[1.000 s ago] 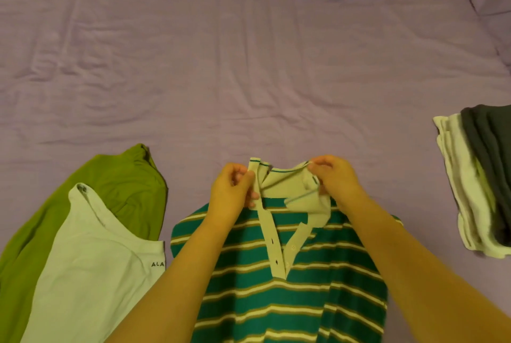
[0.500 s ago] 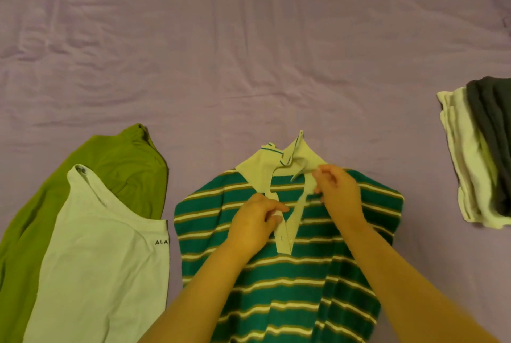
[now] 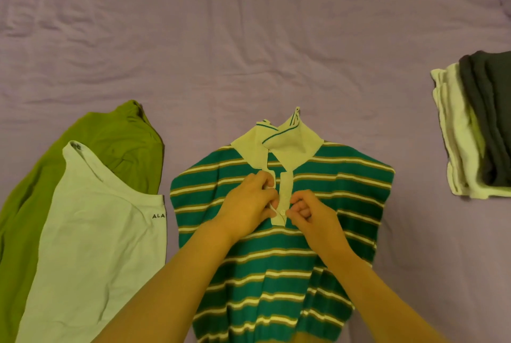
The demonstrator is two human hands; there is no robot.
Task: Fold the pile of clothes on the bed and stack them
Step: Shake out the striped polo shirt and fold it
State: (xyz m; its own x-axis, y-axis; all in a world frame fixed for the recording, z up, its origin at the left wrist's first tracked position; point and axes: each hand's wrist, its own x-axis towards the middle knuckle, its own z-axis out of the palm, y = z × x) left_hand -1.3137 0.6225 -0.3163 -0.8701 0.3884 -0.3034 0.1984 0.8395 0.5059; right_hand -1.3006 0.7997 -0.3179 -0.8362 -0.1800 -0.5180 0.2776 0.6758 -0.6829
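- Head view: a green striped polo shirt (image 3: 276, 232) lies front-up on the purple bed sheet (image 3: 249, 38), collar (image 3: 276, 140) pointing away from the person, long axis running from collar toward the viewer.
- Left hand (image 3: 249, 207) and right hand (image 3: 309, 211) both pinch the cream button strip (image 3: 282, 198), one at each edge, with a small button (image 3: 282, 212) between them; both hands look equally near it.
- Judged step: closing the strip before folding.
- A white top (image 3: 91, 245) overlaps an olive garment (image 3: 110, 143) to the left; its print reads "ALA", the rest hidden.
- A folded stack (image 3: 475, 126) sits well apart at the right.
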